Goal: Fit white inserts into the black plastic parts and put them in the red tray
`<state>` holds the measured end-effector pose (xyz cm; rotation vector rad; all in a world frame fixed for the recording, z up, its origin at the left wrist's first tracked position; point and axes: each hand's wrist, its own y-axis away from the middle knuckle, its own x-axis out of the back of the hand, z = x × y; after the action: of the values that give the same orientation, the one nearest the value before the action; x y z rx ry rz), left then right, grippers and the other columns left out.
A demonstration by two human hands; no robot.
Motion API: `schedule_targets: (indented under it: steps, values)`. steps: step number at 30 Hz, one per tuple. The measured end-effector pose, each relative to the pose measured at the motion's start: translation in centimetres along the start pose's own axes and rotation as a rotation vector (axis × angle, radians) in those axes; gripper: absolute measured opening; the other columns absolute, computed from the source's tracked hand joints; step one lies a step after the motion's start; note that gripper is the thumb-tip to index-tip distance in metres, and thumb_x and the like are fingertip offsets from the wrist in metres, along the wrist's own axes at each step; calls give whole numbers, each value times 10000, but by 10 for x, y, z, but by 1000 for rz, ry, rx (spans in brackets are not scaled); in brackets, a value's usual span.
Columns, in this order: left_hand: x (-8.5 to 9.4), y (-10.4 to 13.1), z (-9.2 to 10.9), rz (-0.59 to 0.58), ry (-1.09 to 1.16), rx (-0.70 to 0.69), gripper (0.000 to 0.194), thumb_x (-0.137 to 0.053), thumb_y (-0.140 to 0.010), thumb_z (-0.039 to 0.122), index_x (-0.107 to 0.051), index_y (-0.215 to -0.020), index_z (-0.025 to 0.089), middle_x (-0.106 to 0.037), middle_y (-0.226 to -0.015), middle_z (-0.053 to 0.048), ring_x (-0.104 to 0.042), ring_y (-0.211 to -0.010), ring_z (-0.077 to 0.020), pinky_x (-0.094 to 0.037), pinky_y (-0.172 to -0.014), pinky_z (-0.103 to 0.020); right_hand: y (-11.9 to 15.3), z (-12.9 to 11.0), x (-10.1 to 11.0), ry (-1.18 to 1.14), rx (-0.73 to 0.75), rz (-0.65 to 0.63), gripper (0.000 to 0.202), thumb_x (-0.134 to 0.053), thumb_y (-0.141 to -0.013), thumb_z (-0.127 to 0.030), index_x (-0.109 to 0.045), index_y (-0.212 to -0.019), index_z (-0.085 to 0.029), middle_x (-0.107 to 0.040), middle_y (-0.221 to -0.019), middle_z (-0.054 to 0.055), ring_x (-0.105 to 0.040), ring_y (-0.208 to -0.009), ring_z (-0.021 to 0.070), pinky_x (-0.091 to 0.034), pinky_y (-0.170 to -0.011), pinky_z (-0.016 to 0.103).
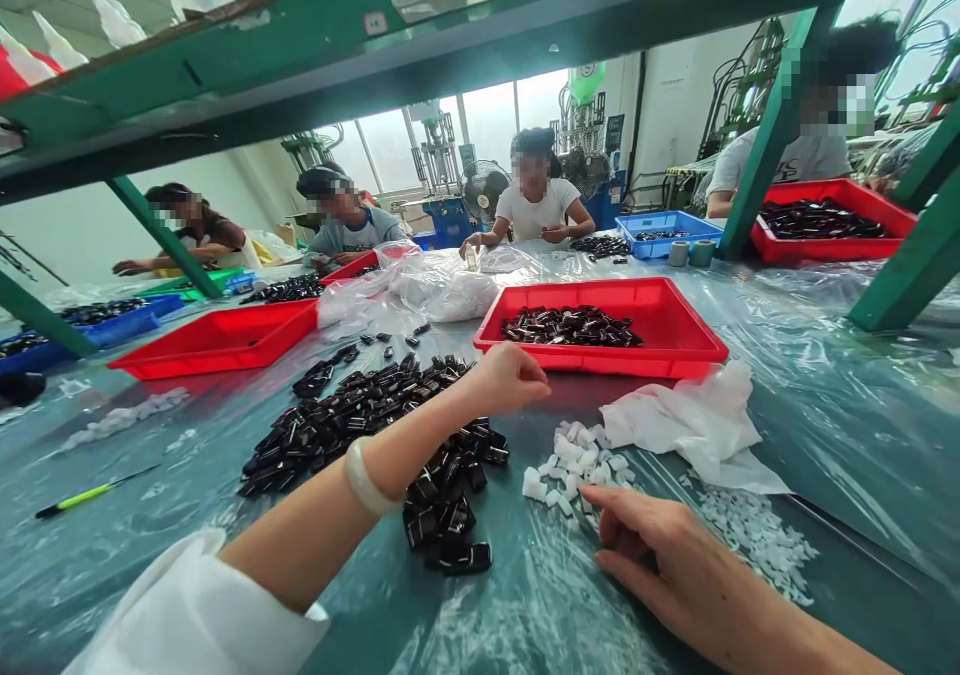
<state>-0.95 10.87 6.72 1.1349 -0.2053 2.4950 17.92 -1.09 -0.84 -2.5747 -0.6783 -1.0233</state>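
Observation:
My left hand (pixel 511 379), with a pale bangle (pixel 369 477) at the wrist, is held above the near edge of a red tray (pixel 682 340). Its fingers are curled together, and what they hold, if anything, is hidden. Small glossy black plastic parts (pixel 566 325) lie in that tray. Under my left forearm spreads a large heap of the same black parts (pixel 352 410). My right hand (pixel 667 550) is over the table beside a pile of small white pieces (pixel 577 460). Its index finger and thumb are apart with nothing visible between them.
A crumpled white sheet (pixel 686 425) and tiny translucent bits (pixel 761 540) lie at the right. Another red tray (pixel 225 340) and a yellow-green handled tool (pixel 86 497) are at the left. A green shelf beam (pixel 300 65) crosses overhead. Several people work across the table.

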Motion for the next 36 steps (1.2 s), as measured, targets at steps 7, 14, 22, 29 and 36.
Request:
schedule_targets:
  steps: [7, 14, 22, 29, 36]
  values:
    - [-18, 73, -29, -7, -396, 40, 212, -485, -616, 37, -644, -658, 171, -604, -791, -70, -548, -864, -228, -406, -782, -338, -1, -2, -1, 6, 0, 7, 296, -465, -801, -156, -543, -1087, -161, -596, -807, 32, -546, -696, 154, -430, -659, 282]
    - [-28, 63, -31, 72, -286, 82, 175, -458, -704, 99, -598, -612, 149, -575, -863, -97, -511, -962, -253, -399, -816, -348, -2, 1, 1, -24, -9, 24, 308, -452, -824, -177, -525, -1123, -173, -602, -813, 27, -549, -686, 146, -428, -664, 285]
    - [-37, 66, 3, -130, 329, 155, 369, -435, -807, 419, -604, -937, 118, -654, -771, -65, -646, -638, -157, -476, -518, -212, -3, -6, 7, -230, -76, 68, 409, -514, -792, -198, -485, -1199, -173, -612, -800, 19, -547, -683, 139, -448, -656, 273]
    - [-54, 80, 6, -225, 903, 315, 303, -606, -727, 402, -628, -819, 115, -660, -746, -55, -654, -583, -131, -461, -479, -143, -1, -8, 5, -373, -88, 100, 401, -559, -765, -193, -511, -1163, -178, -612, -758, 7, -545, -657, 124, -453, -627, 250]
    - [-60, 85, 2, -291, 973, 348, 278, -599, -745, 378, -627, -789, 105, -651, -705, -51, -650, -567, -126, -461, -468, -135, -1, -7, 6, -370, -89, 57, 407, -560, -753, -145, -538, -1157, -195, -608, -735, -5, -535, -637, 112, -451, -617, 235]
